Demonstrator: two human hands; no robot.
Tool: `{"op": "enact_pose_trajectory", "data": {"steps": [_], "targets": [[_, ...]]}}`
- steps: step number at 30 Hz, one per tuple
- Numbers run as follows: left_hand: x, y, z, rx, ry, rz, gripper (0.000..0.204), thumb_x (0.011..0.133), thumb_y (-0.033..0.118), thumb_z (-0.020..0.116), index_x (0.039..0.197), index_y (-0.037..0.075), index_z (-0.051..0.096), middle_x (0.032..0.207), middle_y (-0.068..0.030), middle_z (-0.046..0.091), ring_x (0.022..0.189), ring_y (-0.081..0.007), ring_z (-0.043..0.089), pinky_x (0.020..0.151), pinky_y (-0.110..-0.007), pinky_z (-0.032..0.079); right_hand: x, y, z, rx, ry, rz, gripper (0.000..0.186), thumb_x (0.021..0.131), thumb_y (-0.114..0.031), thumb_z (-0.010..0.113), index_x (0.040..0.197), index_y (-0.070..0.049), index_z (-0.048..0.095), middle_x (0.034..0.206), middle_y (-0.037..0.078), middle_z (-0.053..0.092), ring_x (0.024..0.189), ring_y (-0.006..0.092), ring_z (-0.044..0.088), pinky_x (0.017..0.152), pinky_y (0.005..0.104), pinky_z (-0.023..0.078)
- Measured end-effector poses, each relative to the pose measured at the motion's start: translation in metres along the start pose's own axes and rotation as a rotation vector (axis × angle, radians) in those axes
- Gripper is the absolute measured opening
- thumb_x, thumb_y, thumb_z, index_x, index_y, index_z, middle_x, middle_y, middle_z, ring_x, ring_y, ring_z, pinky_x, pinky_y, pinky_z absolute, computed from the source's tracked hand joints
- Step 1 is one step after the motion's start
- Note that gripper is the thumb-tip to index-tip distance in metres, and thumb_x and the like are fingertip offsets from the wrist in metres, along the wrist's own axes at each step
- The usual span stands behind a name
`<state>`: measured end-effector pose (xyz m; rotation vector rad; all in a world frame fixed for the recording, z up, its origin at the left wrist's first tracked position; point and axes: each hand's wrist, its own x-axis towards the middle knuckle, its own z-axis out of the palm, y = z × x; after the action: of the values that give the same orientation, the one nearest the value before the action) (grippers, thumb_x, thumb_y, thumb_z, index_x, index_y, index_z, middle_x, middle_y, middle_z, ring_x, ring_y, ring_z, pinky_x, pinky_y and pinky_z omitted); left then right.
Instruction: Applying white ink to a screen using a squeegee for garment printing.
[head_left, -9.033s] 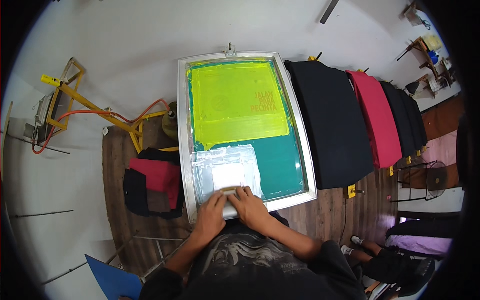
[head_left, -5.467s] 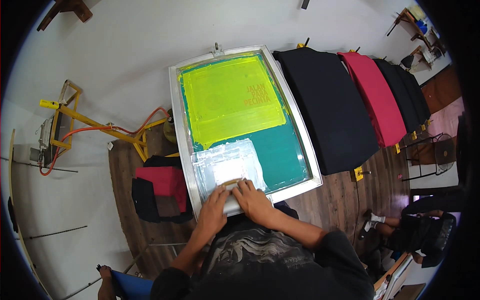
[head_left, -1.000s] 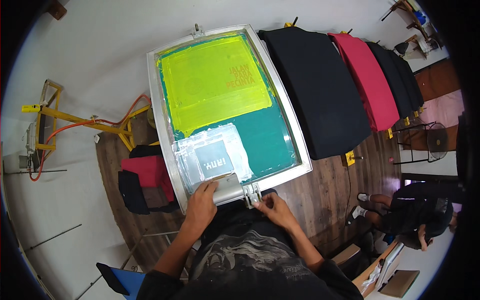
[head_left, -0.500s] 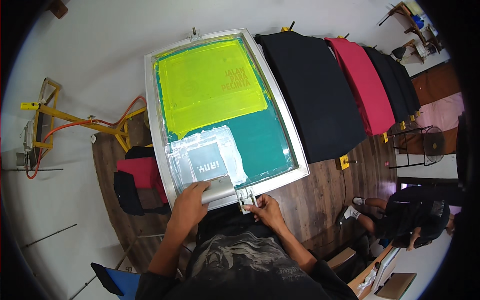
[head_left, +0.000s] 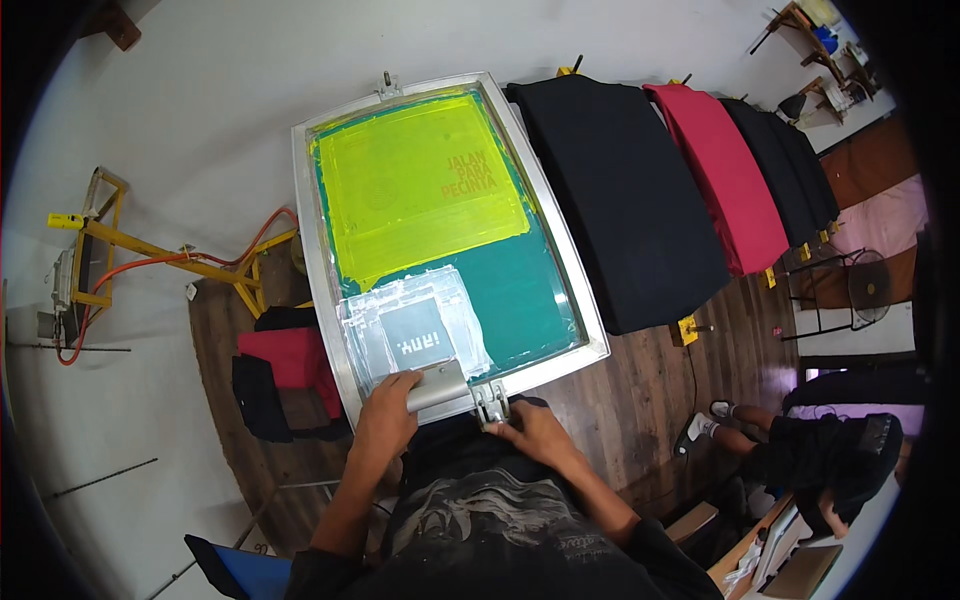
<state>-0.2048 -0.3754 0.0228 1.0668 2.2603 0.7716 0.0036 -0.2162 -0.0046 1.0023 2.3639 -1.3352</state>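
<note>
A silk-screen frame (head_left: 306,215) lies in front of me, its silver rim around a green mesh with a large yellow-green panel (head_left: 400,150). White ink (head_left: 468,330) surrounds a grey square near the closest edge, where light lettering shows. My left hand (head_left: 388,415) is closed on a grey metal squeegee (head_left: 438,386), which rests in the near left part of the screen. A metal hinge bracket (head_left: 491,402) is fixed to the near rim. My right hand (head_left: 537,434) grips its lower end with thumb and fingers, some fingertips hidden. Another bracket (head_left: 388,86) sits on the far rim.
To the right, black fabric (head_left: 625,200) and pink fabric (head_left: 720,180) cover a row of boards. A yellow stand (head_left: 135,240) with an orange hose is at left, above folded garments (head_left: 285,360). A person (head_left: 800,450) and a fan (head_left: 868,284) are at right.
My right hand has shifted left, its fingers now lower and closer around the bracket's end. My left hand stays on the squeegee. The whole view has tilted slightly.
</note>
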Motion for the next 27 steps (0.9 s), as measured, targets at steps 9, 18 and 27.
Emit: {"op": "enact_pose_trajectory", "data": {"steps": [9,18,27], "targets": [[0.005,0.004,0.001,0.011,0.050,0.035,0.044,0.069,-0.013,0.055,0.110,-0.002,0.066,0.107,-0.0244,0.065,0.102,-0.0407,0.062,0.092,-0.044,0.049,0.077,-0.101,0.004,-0.578,-0.019,-0.564,0.040,0.068,-0.008,0.075,0.106,-0.001,0.062,0.102,0.018,0.062,0.098,0.0367,0.061,0.082,0.0438,0.053],[0.055,-0.013,-0.029,-0.004,0.150,0.052,0.039,0.073,-0.011,0.054,0.108,-0.001,0.067,0.099,-0.0254,0.066,0.097,-0.0418,0.062,0.086,-0.045,0.050,0.130,-0.139,-0.014,-0.503,0.003,-0.561,0.021,0.075,0.000,0.061,0.095,-0.003,0.067,0.092,0.019,0.066,0.089,0.0383,0.065,0.075,0.0449,0.056],[-0.021,-0.007,0.019,0.077,0.091,0.087,0.054,0.067,-0.013,0.058,0.120,-0.004,0.058,0.122,-0.0216,0.056,0.117,-0.0401,0.054,0.098,-0.047,0.046,0.064,-0.087,0.020,-0.443,0.016,-0.625,0.045,0.069,0.002,0.061,0.113,-0.001,0.055,0.110,0.019,0.054,0.105,0.0387,0.053,0.076,0.0439,0.055]]}}
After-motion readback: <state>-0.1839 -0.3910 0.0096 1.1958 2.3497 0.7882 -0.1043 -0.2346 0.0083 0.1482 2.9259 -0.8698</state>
